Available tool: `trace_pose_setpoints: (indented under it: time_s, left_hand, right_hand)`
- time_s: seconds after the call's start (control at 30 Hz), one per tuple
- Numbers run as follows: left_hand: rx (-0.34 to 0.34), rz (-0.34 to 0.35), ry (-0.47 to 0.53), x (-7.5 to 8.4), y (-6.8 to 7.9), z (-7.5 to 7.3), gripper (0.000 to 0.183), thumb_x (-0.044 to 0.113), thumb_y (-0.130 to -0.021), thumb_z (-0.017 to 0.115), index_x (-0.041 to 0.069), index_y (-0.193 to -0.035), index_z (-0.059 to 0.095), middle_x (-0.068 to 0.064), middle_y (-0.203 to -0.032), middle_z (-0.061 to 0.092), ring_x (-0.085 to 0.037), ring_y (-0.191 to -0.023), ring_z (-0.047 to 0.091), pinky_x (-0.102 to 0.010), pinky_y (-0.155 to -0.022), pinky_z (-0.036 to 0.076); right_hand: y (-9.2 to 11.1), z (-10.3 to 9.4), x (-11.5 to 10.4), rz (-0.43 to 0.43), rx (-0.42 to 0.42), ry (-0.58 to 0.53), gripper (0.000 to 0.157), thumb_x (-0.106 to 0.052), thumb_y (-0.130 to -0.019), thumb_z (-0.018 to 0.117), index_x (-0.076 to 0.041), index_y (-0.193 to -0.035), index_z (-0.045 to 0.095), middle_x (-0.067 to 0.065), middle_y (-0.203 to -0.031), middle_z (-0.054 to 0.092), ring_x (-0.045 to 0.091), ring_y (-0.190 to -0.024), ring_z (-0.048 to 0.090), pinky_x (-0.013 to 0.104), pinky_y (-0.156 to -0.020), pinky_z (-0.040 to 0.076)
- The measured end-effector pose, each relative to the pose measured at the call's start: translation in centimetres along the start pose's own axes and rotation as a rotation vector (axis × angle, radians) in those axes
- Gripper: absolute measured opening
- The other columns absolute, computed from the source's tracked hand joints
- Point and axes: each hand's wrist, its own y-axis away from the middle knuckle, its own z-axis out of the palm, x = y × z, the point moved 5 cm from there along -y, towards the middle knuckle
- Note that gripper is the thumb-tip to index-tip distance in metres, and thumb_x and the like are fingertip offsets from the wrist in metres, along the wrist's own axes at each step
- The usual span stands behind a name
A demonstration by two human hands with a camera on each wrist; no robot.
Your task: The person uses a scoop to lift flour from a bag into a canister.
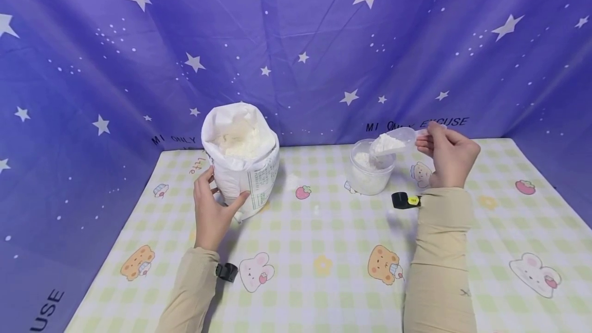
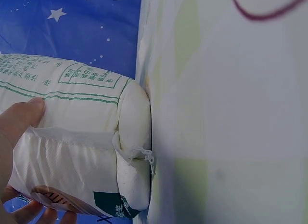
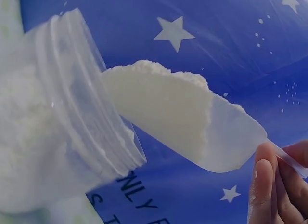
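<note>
A white flour bag [image 1: 262, 181] with green print stands upright at the left of the table, its rolled top open on pale powder. My left hand [image 1: 214, 215] holds its lower side, the thumb [image 2: 30, 113] on the front and the fingers round the left side. At the right, my right hand [image 1: 450, 155] pinches the handle of a clear plastic scoop [image 1: 406, 135]. White powder [image 3: 154, 72] is heaped in the scoop, whose front end is tilted over the rim of a clear round tub [image 1: 370, 181]. More white powder lies inside this tub.
A checked tablecloth [image 1: 319, 230] with cartoon prints covers the table. Behind it hangs a blue-purple curtain [image 1: 287, 24] with white stars. A little spilled powder [image 1: 292, 181] lies between the bag and the tub. Each wrist wears a black camera [image 1: 226, 272].
</note>
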Motion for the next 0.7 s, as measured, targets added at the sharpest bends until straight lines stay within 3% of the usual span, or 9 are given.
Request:
trace_pose_setpoints:
  time_s: [0.37, 0.53, 0.7]
  left_hand:
    - [0.0, 0.001, -0.004, 0.1, 0.0, -0.1, 0.092, 0.025, -0.077, 0.087, 0.003, -0.147, 0.033, -0.018, -0.143, 0.039, -0.031, -0.132, 0.041, -0.041, -0.104, 0.049]
    - [-0.003, -0.001, -0.007, 0.1, 0.0, 0.0, 0.091, 0.025, -0.077, 0.087, 0.003, -0.147, 0.033, -0.018, -0.145, 0.038, -0.031, -0.133, 0.04, -0.04, -0.104, 0.049]
    - [-0.002, 0.006, -0.008, 0.0, 0.0, 0.0, 0.093, 0.024, -0.075, 0.088, 0.001, -0.146, 0.033, -0.019, -0.145, 0.038, -0.032, -0.133, 0.04, -0.041, -0.103, 0.049]
  right_hand:
    - [1.0, 1.0, -1.6, -0.154, -0.008, 0.147, 0.013, -0.005, -0.086, 0.074, 0.006, -0.079, 0.075, 0.003, -0.06, 0.069, 0.011, -0.048, 0.066, 0.021, -0.053, 0.06]
    - [1.3, 1.6, -2.3, -0.201, -0.017, 0.282, 0.015, -0.008, -0.087, 0.073, -0.004, -0.073, 0.076, -0.002, -0.06, 0.069, 0.008, -0.049, 0.064, 0.018, -0.054, 0.059]
    - [1.2, 1.7, -2.4, -0.228, -0.013, 0.479, 0.016, -0.016, -0.089, 0.072, -0.009, -0.076, 0.078, -0.011, -0.061, 0.068, 0.004, -0.053, 0.065, 0.016, -0.058, 0.059]
